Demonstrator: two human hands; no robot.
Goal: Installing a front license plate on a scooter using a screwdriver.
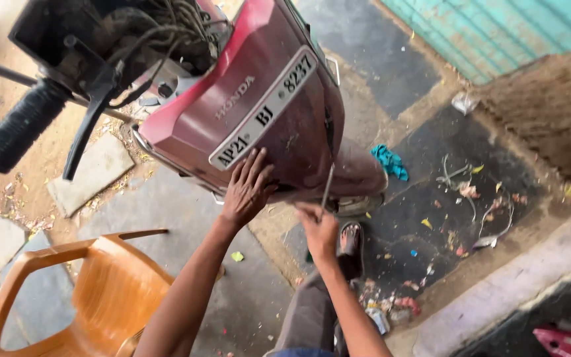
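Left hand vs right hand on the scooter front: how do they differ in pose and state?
The left hand lies flat, fingers spread, on the red front panel just below the white plate; the right hand is closed round a thin metal tool. The left hand holds nothing; the right hand grips the tool, whose shaft points up at the panel's lower edge. The left hand sits higher, the right hand lower. Both are bare and reach forward.
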